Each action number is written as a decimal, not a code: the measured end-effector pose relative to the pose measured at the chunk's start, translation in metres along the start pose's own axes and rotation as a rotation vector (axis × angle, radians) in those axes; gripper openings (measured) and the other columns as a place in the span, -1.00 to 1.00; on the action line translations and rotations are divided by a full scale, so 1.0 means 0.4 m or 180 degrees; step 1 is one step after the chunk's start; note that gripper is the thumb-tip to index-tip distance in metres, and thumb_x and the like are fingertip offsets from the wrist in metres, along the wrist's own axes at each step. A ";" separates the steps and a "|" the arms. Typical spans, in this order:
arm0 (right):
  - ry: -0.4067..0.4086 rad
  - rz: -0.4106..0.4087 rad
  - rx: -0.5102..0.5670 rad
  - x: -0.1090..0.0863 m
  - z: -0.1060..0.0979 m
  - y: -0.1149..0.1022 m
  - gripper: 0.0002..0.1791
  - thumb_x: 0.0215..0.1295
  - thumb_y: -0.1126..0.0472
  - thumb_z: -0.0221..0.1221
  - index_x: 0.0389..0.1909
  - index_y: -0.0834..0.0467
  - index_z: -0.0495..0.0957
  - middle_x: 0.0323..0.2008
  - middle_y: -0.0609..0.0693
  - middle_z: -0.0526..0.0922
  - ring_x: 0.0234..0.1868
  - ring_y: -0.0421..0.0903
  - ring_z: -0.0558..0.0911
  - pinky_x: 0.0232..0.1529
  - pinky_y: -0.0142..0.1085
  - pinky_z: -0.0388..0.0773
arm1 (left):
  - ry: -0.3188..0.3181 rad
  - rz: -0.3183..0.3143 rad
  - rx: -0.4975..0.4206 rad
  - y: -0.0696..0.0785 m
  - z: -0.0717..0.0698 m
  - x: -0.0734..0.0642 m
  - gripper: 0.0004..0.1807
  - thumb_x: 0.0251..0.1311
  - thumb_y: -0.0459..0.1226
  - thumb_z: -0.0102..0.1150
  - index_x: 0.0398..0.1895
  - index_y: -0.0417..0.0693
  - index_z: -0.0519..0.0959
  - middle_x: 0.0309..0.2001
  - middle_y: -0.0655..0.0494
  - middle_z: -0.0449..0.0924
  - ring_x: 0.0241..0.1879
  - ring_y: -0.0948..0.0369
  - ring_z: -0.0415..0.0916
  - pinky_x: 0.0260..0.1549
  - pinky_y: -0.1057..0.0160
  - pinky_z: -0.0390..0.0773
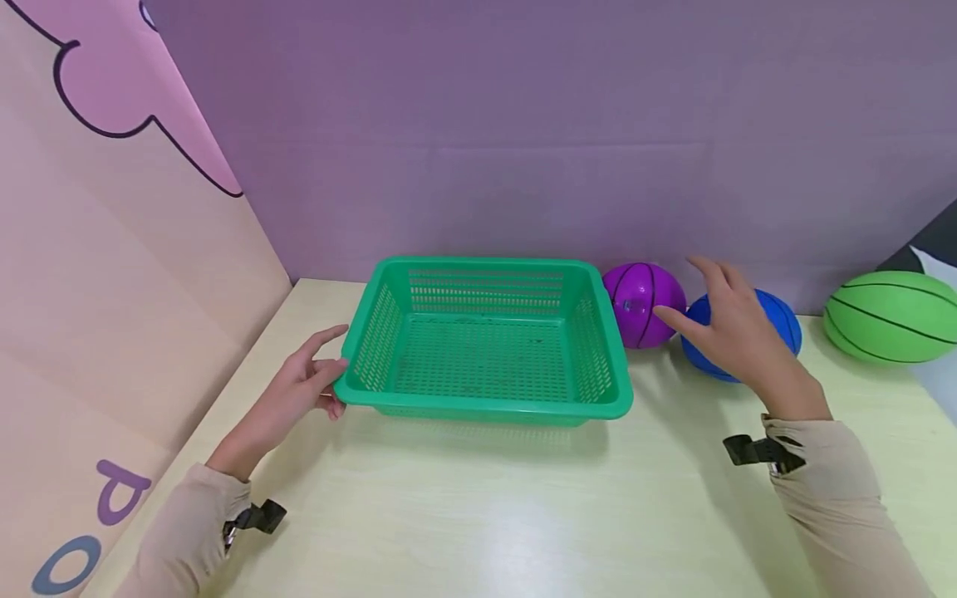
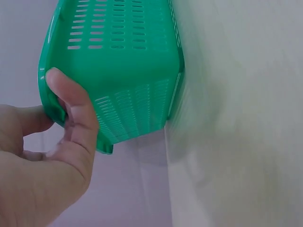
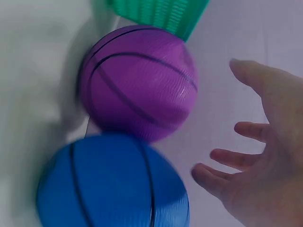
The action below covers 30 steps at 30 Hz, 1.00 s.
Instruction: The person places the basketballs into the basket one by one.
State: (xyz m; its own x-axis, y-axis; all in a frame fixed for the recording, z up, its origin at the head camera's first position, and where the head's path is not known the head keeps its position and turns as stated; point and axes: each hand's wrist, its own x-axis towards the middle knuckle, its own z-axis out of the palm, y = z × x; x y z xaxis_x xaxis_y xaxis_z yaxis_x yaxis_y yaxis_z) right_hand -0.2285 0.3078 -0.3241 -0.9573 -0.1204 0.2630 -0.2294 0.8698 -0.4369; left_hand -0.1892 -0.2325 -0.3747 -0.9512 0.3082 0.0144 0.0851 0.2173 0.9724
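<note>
Purple ball (image 1: 635,303) sits between green basket (image 1: 486,409) and blue ball (image 3: 113,182).

Pastel shades around a pale tabletop (image 1: 478,515)

From my remote station I see a purple-grey backdrop (image 1: 478,100) rising along the tabletop's far edge, faint creases running across it. To the left stands a cream-pink panel (image 1: 149,274), printed at its top with a pink, black-outlined shape (image 1: 120,91) and, lower down, with a purple letter (image 1: 123,474) and a blue-grey ring (image 1: 91,552). At the far right I have a light green ball (image 1: 890,317) with dark lines, resting near the backdrop. Behind it show a black patch (image 1: 939,237) and a white patch (image 1: 934,267); I can't tell what they belong to.
</note>
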 end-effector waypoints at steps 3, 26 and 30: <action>-0.0129 0.0049 0.0083 0.037 0.017 -0.010 0.09 0.29 -0.29 0.21 0.59 0.10 -0.16 0.48 0.39 -0.06 0.44 0.46 0.04 0.19 0.49 0.11 | -0.0055 0.0039 -0.0158 -0.010 0.006 -0.004 -0.39 0.56 -0.17 -0.09 0.57 0.04 0.01 -0.46 -0.04 0.59 -0.62 0.16 0.49 -0.51 0.22 0.60; 0.0473 -0.0129 -0.0240 0.098 0.186 0.006 0.16 0.00 -0.03 0.49 0.52 0.16 0.01 0.34 0.46 0.07 0.29 0.56 0.14 0.17 0.46 0.13 | 0.0463 0.0241 -0.0448 -0.041 0.039 -0.035 -0.53 0.52 -0.09 -0.04 0.39 -0.03 0.34 -0.67 0.08 0.30 -0.72 0.16 0.31 -0.63 0.28 0.45; 0.0592 -0.0189 -0.0355 0.102 0.194 0.014 0.16 -0.02 0.00 0.49 0.52 0.16 0.02 0.33 0.48 0.06 0.26 0.58 0.16 0.16 0.46 0.15 | 0.0445 0.0387 -0.0451 -0.051 0.045 -0.025 -0.53 0.53 -0.12 -0.05 0.38 -0.13 0.34 -0.68 0.09 0.36 -0.76 0.17 0.31 -0.70 0.29 0.42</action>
State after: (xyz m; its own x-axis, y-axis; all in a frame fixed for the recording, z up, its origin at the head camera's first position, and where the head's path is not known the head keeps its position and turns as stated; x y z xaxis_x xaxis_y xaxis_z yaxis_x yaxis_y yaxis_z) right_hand -0.2823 0.2706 -0.3825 -0.8912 -0.0917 0.4442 -0.2537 0.9126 -0.3206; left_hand -0.1758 -0.2232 -0.3988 -0.9692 0.1906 0.1559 0.1684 0.0512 0.9844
